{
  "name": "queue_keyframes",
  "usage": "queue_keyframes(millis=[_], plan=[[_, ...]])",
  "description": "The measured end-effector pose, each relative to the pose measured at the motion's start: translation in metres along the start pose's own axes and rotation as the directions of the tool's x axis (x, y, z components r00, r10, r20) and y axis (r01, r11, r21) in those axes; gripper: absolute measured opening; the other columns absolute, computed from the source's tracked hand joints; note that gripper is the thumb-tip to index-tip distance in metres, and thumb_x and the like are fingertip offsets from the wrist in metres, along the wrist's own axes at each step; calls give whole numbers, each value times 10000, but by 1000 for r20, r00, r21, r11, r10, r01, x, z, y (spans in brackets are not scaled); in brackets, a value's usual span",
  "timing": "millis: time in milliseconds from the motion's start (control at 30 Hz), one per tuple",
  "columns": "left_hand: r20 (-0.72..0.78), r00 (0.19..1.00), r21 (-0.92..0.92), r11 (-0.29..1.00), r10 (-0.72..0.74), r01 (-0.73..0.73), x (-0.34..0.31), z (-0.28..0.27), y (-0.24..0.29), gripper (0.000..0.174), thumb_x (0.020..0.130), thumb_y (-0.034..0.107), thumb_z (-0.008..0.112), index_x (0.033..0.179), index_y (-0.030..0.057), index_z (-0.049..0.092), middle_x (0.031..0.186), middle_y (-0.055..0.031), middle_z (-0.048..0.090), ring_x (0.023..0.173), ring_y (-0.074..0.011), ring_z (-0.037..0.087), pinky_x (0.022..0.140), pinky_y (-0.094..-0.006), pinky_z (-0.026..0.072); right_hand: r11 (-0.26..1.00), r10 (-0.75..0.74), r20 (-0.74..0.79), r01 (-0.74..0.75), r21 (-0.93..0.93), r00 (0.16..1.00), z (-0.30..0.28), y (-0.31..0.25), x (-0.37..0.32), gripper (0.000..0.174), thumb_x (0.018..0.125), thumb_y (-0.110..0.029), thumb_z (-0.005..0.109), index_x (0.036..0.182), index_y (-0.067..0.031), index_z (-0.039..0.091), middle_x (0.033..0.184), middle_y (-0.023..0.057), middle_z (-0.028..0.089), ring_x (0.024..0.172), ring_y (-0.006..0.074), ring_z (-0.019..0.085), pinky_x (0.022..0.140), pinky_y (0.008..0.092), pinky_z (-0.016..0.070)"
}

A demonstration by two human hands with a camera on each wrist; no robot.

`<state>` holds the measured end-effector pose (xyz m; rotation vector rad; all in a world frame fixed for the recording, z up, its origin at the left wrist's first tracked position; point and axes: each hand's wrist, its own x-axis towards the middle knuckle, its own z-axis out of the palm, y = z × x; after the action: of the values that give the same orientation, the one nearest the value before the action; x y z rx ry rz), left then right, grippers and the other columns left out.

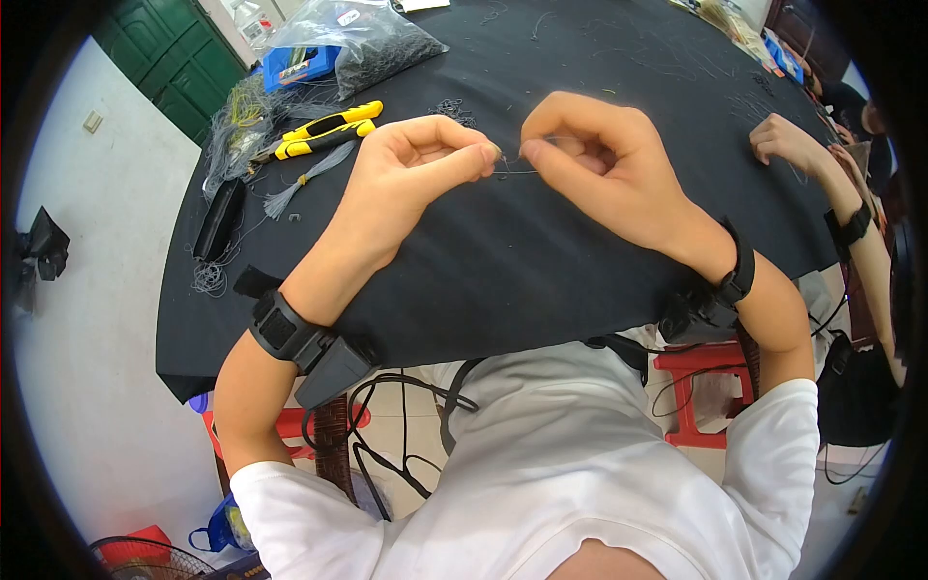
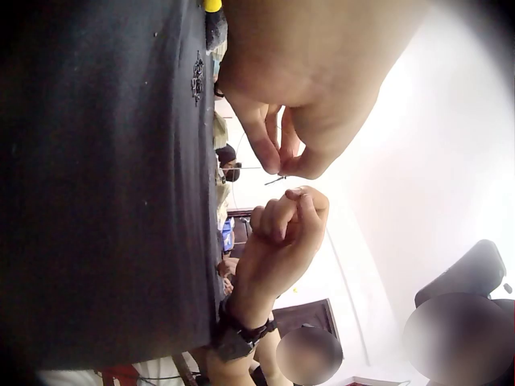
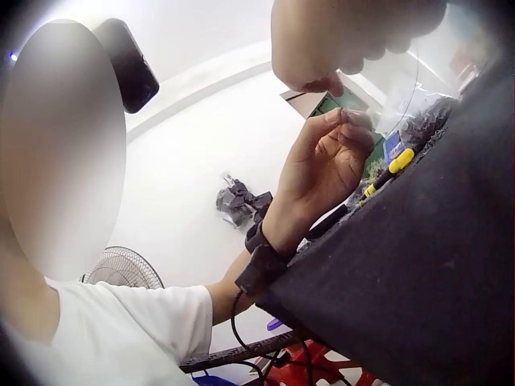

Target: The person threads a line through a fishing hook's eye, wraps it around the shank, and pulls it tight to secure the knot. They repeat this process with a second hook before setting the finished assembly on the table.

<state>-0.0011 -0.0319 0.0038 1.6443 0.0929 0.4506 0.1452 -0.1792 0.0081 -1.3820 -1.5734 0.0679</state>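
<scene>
Over the black-covered table, my left hand (image 1: 411, 174) pinches a small dark metal piece (image 2: 276, 180) between thumb and forefinger. A thin pale line (image 1: 515, 173) runs across the short gap to my right hand (image 1: 609, 159), whose thumb and forefinger pinch it. Both hands are raised close together, fingertips facing each other. In the right wrist view the left hand (image 3: 326, 165) shows from the palm side, its fingers curled. The metal piece is too small to make out its kind.
Yellow-and-black pliers (image 1: 324, 130), a tied bundle of pale line (image 1: 309, 179) and a black case (image 1: 220, 220) lie at the left. Behind them stand a clear bag of dark pieces (image 1: 372, 53) and a blue box (image 1: 302, 66). Another person's hand (image 1: 788, 143) is at the right edge.
</scene>
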Motion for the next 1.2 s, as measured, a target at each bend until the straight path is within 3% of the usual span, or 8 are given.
queue_keyframes(millis=[167, 567, 867, 967, 1200], plan=[[-22, 1000, -20, 1000, 5, -5, 1, 0, 0, 120, 813, 94, 637, 870, -11, 644, 827, -55, 642, 783, -87, 596, 759, -210, 465, 995, -55, 52, 59, -80, 997, -1, -4, -1, 66, 763, -125, 621, 792, -75, 590, 497, -19, 259, 454, 69, 247, 437, 248, 225], [109, 994, -26, 999, -16, 19, -2, 4, 3, 87, 827, 80, 622, 844, -6, 613, 843, -45, 602, 808, -104, 564, 752, -230, 439, 997, -39, -66, 34, -75, 997, 1, -4, 0, 76, 779, -128, 629, 804, -58, 615, 494, -24, 265, 451, 53, 255, 429, 248, 227], [68, 996, -55, 997, 58, -54, -2, 3, 3, 76, 818, 33, 618, 871, -21, 625, 864, -51, 627, 821, -92, 593, 774, -210, 465, 995, 98, -105, -94, 42, 990, 1, 5, 2, 120, 788, -138, 638, 817, -21, 632, 490, -64, 292, 458, 24, 265, 437, 235, 225], [65, 992, -71, 992, 111, -106, -1, 2, 3, 75, 823, 26, 614, 877, -24, 624, 872, -55, 625, 827, -94, 589, 780, -210, 461, 986, 152, -87, -144, 89, 985, 1, 8, 1, 127, 796, -141, 633, 811, -15, 635, 495, -85, 297, 461, 11, 266, 437, 227, 224], [25, 985, -87, 982, 170, -167, 1, 1, 2, 90, 831, 36, 614, 897, -24, 625, 892, -59, 628, 831, -86, 584, 768, -203, 458, 852, 301, 161, -341, 397, 940, 9, 12, 2, 106, 813, -111, 610, 826, -6, 601, 516, -99, 366, 469, -7, 293, 438, 198, 227]])
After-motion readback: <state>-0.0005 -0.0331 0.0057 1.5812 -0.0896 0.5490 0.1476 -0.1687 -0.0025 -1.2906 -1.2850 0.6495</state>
